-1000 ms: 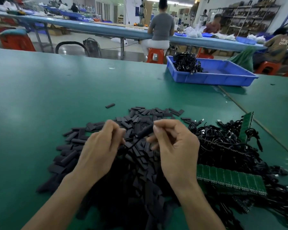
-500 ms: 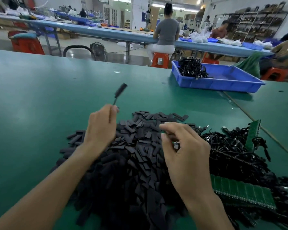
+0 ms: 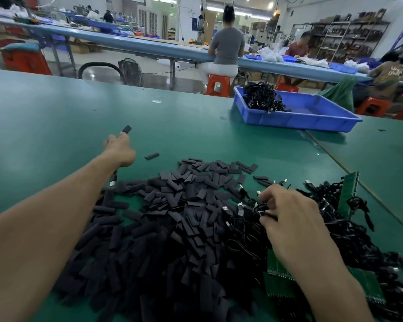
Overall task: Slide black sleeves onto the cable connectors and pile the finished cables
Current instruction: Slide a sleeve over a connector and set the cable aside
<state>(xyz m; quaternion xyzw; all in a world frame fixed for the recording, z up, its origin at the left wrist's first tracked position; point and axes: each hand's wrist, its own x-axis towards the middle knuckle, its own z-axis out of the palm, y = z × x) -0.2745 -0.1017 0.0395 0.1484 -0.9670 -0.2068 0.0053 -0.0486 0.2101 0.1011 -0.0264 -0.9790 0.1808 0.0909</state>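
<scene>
I see my left hand [image 3: 120,148] stretched forward over the green table [image 3: 56,117], its fingertips pinching a sleeved cable [image 3: 126,129] with the black-sleeved end poking out beyond them. My right hand [image 3: 289,212] sits in the tangle of cables [image 3: 349,231], fingers curled and pinching a black cable [image 3: 268,214]. Between my arms lies the pile of black sleeves [image 3: 172,217], with one stray sleeve [image 3: 152,155] just beyond it. Green circuit boards [image 3: 368,284] lie among the tangle. Farther off, a blue tray [image 3: 298,117] holds bundled cables [image 3: 262,98] in its left end.
</scene>
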